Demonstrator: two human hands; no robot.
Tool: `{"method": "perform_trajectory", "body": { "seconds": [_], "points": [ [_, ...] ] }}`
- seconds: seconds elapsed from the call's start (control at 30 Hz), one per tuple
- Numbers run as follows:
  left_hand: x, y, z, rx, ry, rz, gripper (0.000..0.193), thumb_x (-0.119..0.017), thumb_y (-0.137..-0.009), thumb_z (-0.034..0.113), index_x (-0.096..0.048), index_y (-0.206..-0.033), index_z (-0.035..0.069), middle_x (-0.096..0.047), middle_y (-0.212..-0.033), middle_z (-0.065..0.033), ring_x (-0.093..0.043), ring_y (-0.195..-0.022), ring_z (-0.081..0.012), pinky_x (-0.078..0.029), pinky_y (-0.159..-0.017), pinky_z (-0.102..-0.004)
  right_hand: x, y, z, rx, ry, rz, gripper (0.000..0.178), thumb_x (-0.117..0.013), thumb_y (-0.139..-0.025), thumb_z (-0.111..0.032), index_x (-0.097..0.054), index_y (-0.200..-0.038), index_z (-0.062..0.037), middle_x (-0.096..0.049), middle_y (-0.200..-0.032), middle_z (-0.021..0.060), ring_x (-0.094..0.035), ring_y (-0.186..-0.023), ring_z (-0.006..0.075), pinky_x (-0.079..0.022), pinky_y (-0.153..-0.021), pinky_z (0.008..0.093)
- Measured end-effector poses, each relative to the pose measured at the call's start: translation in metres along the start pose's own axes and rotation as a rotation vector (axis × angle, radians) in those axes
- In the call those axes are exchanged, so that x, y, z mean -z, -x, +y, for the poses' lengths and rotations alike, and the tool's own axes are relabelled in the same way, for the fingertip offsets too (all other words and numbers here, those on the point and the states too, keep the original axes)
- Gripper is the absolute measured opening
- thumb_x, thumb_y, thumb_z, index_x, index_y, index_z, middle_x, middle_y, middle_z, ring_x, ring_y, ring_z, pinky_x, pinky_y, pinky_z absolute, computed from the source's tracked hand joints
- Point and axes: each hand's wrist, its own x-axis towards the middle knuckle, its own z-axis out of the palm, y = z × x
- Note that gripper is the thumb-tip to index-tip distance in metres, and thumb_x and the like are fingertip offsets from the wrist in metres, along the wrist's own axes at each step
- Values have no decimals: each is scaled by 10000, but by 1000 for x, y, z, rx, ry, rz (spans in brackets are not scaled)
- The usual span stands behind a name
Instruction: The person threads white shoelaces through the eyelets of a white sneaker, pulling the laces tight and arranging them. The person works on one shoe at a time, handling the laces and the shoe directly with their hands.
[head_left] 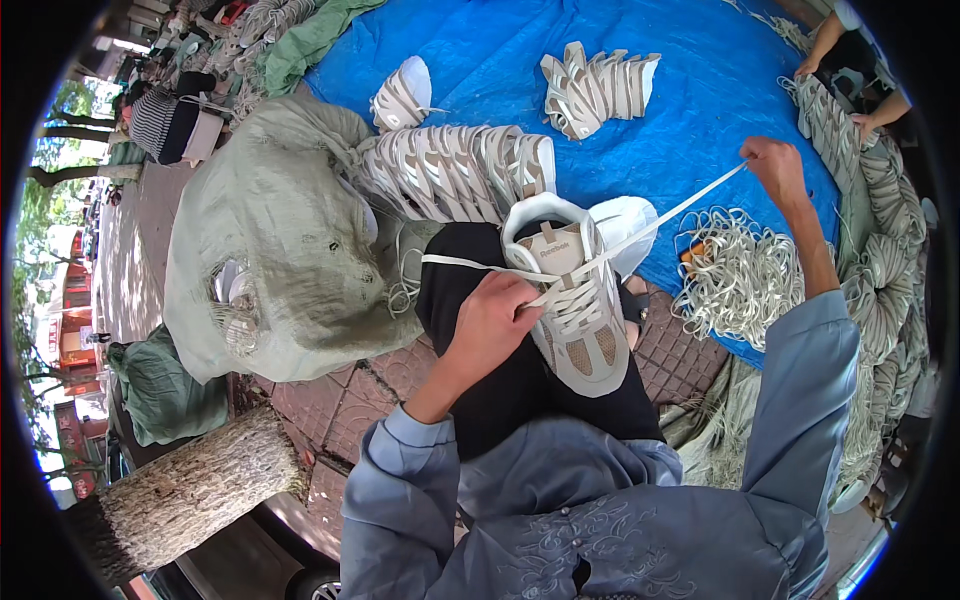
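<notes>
A white and beige sneaker rests on my dark-trousered lap, toe toward me and partly laced. With fingers closed, my left hand grips the sneaker's left side by the lace rows. High to the right, my right hand pinches the end of a flat white shoelace. That lace runs taut from the upper eyelets to my fist. The lace's other end crosses leftward over my knee. What lies under my left fingertips is hidden. Behind the sneaker, a white rounded piece shows.
A heap of white laces lies on a blue tarp. Nested shoe uppers and a smaller stack sit beyond my knees. A bulging sack stands left, near a tree trunk. Another person's hand handles uppers at right.
</notes>
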Motion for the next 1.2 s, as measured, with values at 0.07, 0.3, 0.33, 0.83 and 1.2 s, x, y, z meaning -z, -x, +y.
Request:
{"method": "perform_trajectory", "body": {
  "seconds": [0.07,0.3,0.33,0.83,1.2],
  "points": [
    [5,-21,14,143,276,-123,94,-622,-696,83,-568,-741,22,-554,-741,-81,-556,-764,-237,-441,-642,-329,18,1,49,-41,149,56,101,-527,-633,-57,-588,-713,-68,-595,-677,116,-585,-645,292,-447,-572,383],
    [7,-26,9,53,62,47,163,-599,-709,32,-564,-868,30,-560,-846,-82,-564,-758,-222,-463,-617,-302,54,-6,126,-231,282,2,86,-506,-668,-81,-569,-726,-68,-583,-690,159,-581,-685,336,-436,-574,419],
    [8,-24,8,-59,-98,102,187,-603,-706,27,-562,-888,34,-559,-881,-77,-566,-750,-219,-469,-626,-299,54,-8,125,-218,343,7,82,-498,-678,-88,-563,-723,-66,-579,-688,167,-577,-685,345,-433,-573,425],
    [9,-23,12,-347,-641,97,200,-614,-650,93,-567,-840,56,-517,-759,-54,-539,-640,-196,-456,-536,-295,45,21,135,18,616,-126,79,-480,-710,-66,-552,-676,-65,-558,-670,139,-573,-640,318,-447,-573,408],
    [-34,-28,26,-186,-796,71,83,-575,-616,74,-496,-638,57,-507,-569,-62,-552,-494,-199,-438,-421,-294,18,8,-72,237,-273,-42,171,-605,-572,-2,-611,-735,-52,-610,-811,84,-578,-773,254,-476,-670,347]
  ]
}}
